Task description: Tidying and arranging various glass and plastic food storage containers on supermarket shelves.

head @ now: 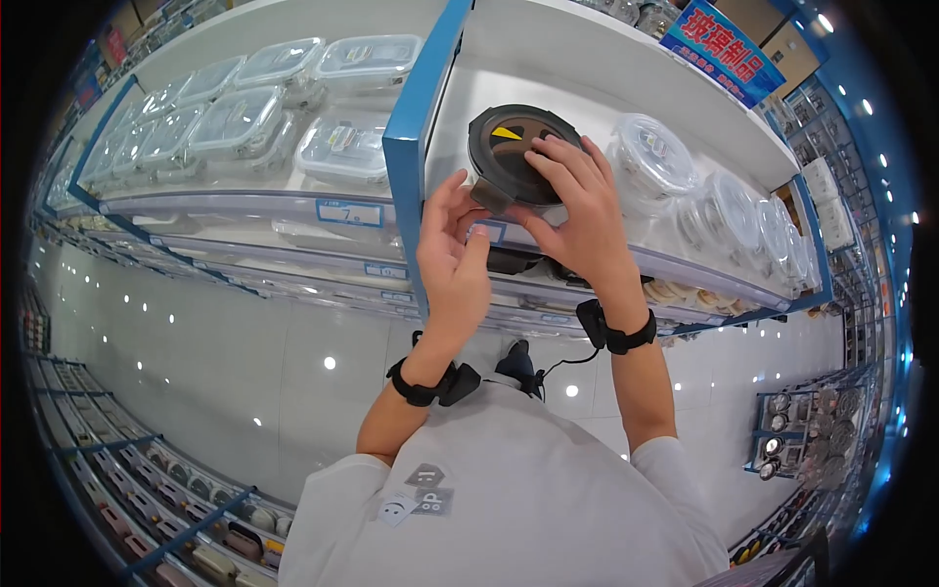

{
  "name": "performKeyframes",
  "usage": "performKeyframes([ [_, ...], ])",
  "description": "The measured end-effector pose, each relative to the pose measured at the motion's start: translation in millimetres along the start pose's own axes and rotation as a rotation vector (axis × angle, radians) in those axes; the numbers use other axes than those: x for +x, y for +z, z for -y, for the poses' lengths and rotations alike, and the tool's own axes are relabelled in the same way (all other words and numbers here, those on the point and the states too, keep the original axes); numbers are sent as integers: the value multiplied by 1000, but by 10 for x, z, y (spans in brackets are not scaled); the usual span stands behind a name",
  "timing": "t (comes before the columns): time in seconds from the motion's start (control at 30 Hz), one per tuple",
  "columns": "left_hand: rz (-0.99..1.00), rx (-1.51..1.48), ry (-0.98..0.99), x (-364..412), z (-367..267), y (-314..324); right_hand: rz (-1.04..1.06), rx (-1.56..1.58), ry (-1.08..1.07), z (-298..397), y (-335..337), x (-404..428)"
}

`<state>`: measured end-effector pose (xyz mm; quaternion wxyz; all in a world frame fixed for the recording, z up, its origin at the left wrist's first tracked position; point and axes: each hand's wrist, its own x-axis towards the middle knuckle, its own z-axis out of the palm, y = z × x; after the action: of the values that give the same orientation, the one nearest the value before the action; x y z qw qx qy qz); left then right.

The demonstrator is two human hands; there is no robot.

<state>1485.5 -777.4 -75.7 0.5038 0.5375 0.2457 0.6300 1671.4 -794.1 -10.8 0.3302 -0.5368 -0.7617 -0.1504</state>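
On the white shelf before me, close to a blue upright, is a round food container with a dark, see-through lid (517, 165), side latches and a yellow mark. My right hand (576, 194) rests on the lid's right part, fingers spread, with the thumb at the near rim. Beside the latch at the lid's near left is my left hand (458, 253), fingers curled and apart; whether its fingertips touch the latch cannot be told. To the right of my right hand stand round clear containers (655, 158) wrapped in plastic.
Left of the blue upright (407, 139) are stacked rectangular clear containers (238, 121). A price-tag rail (348, 213) runs along the shelf front, with lower shelves beneath. A blue sign (722, 51) stands at the upper right. More stocked racks (161, 477) stand at lower left.
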Motion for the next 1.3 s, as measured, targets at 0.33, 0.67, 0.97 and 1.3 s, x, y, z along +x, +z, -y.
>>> performKeyframes([
  [0.33,33,-225,-137,93,25,-81,1,71,-27,-31,18,72],
  [0.67,-70,639,325,72,162,104,-22,41,104,204,178,51],
  [0.97,56,773,429,271,281,79,-123,158,174,118,270,70],
  [1.3,-60,800,376,280,540,264,-131,156,206,112,284,41],
])
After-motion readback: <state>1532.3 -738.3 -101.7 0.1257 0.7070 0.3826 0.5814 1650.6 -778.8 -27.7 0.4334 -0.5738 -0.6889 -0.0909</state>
